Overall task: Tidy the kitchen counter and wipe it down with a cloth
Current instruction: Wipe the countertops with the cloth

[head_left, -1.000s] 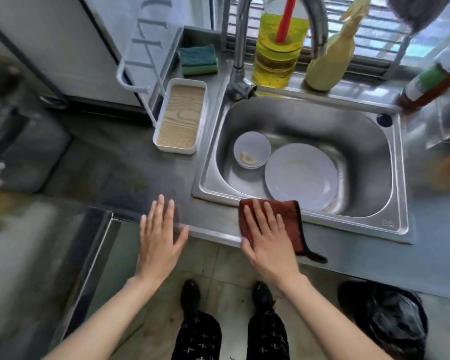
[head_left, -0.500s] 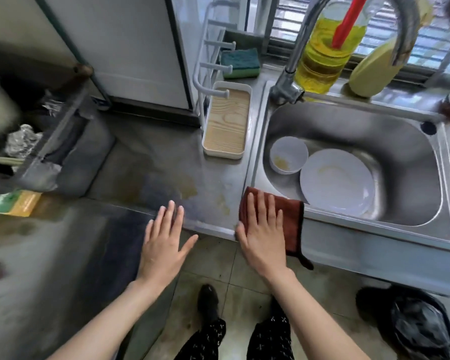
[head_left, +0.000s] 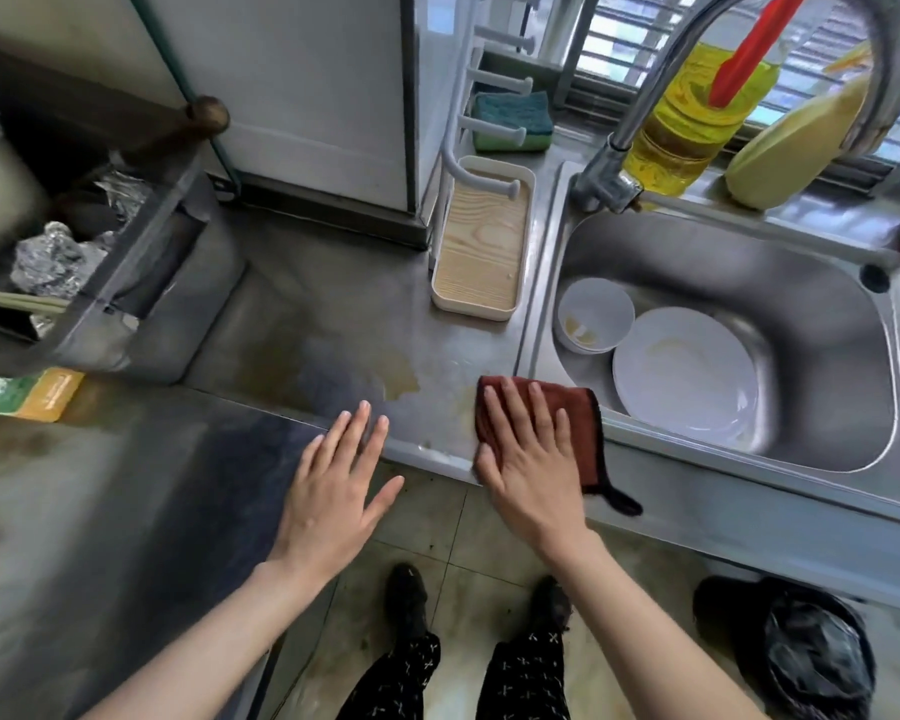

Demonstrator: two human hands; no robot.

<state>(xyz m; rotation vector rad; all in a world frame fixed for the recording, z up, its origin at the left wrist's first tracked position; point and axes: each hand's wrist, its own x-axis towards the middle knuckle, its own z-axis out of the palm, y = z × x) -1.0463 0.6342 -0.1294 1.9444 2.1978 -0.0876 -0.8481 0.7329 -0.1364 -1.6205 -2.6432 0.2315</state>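
A dark red cloth (head_left: 580, 426) lies flat on the steel counter (head_left: 333, 314) at its front edge, just left of the sink (head_left: 822, 324). My right hand (head_left: 528, 459) presses on the cloth with straight, spread fingers. Left of it, my left hand (head_left: 333, 491) hovers open at the counter's front edge, holding nothing. A brownish wet stain (head_left: 401, 379) spreads on the counter just beyond my left hand.
A white bowl (head_left: 593, 314) and white plate (head_left: 687, 376) lie in the sink. A wood-bottomed tray (head_left: 481, 246) with a white rack stands left of the sink, a green sponge (head_left: 510, 119) behind it. Bottles line the window sill. A black rubbish bag (head_left: 801, 662) sits on the floor.
My right hand has slid the cloth leftward along the counter's front edge, away from the sink front. My view has also turned left, and my left hand stays open beside it.
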